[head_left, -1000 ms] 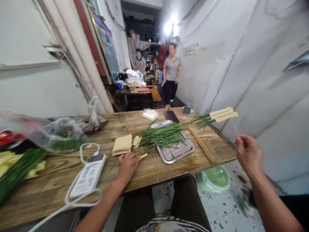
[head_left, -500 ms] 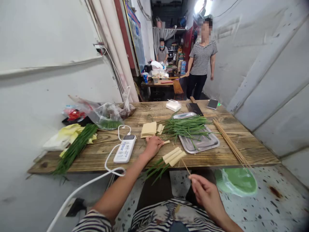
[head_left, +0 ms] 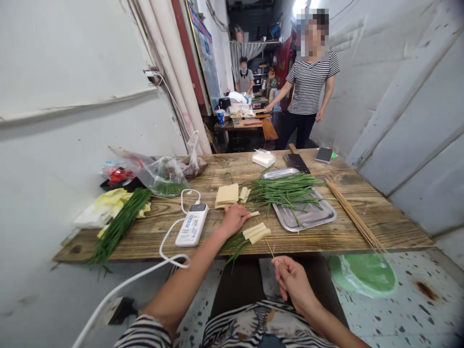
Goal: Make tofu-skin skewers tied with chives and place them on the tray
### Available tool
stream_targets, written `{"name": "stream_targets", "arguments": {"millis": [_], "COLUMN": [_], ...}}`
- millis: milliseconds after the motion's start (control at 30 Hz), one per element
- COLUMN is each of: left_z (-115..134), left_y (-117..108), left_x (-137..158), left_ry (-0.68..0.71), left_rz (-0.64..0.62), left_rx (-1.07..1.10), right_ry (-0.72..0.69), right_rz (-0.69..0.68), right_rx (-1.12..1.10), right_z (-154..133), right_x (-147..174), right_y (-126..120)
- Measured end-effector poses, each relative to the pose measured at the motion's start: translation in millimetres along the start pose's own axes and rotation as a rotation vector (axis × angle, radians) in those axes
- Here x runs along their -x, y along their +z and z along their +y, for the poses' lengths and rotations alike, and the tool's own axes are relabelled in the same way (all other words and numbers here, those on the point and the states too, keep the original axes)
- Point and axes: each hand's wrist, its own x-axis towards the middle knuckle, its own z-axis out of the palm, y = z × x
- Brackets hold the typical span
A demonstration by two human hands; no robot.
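My left hand, fingers closed, grips a pale beancurd-sheet roll on the wooden table. In my right hand a thin bamboo skewer is pinched near its lower end. The skewer runs up to finished-looking rolls lying side by side, with green chive ends sticking out to the left. Just behind my left hand sits a stack of beancurd sheets, with small cut pieces beside it. Long chives lie across a metal tray to the right.
Loose skewers lie right of the tray. A cleaver, a phone and a white box are at the back. Left are a corded power bank, a chive bunch and plastic bags. A co-worker stands beyond the table.
My right hand has moved left and slightly up toward the rolls, with the skewer steeper. The rolls have shifted closer to my left hand. The standing co-worker has come nearer, one arm reaching left.
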Motion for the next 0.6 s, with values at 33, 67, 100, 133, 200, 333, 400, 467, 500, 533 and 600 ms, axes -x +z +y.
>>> {"name": "stream_targets", "arguments": {"millis": [33, 67, 100, 133, 200, 333, 400, 467, 500, 533, 600], "left_z": [-0.3, -0.4, -0.3, -0.1, 0.4, 0.4, -0.2, -0.9, -1.2, -1.6, -2.2], "left_y": [0.2, 0.2, 0.1, -0.1, -0.7, -2.0, -2.5, -2.7, -2.7, -2.6, -2.3], "left_x": [0.0, 0.0, 0.1, 0.3, 0.5, -0.3, -1.5, -2.9, -3.4, -3.8, -4.2], "left_ry": [0.005, 0.009, 0.011, 0.010, 0.005, 0.001, 0.003, 0.002, 0.001, 0.001, 0.004], "left_rz": [0.003, 0.006, 0.007, 0.007, 0.003, -0.012, -0.027, -0.041, -0.045, -0.048, -0.049], "left_rx": [0.003, 0.005, 0.006, 0.006, 0.006, 0.012, 0.010, 0.001, -0.003, -0.006, -0.011], "right_ry": [0.002, 0.004, 0.005, 0.006, 0.006, 0.012, 0.014, 0.012, 0.008, 0.007, 0.006], "right_rz": [0.002, 0.004, 0.003, 0.000, -0.009, -0.011, -0.008, -0.003, 0.001, 0.004, 0.011], "right_rx": [-0.001, -0.004, -0.008, -0.012, -0.020, -0.027, -0.029, -0.034, -0.035, -0.035, -0.034], "right_z": [-0.3, -0.8, -1.3, -2.0, -3.2, -3.6, -2.7, -1.6, -1.2, -1.1, -1.5], "right_x": [-0.4, -0.6, -0.7, -0.7, -0.7, -1.8, -2.8, -3.7, -3.9, -4.1, -3.9], "right_y": [1.0, 1.8, 2.4, 2.9, 3.8, 4.8, 5.3, 6.1, 6.6, 7.2, 8.3]}}
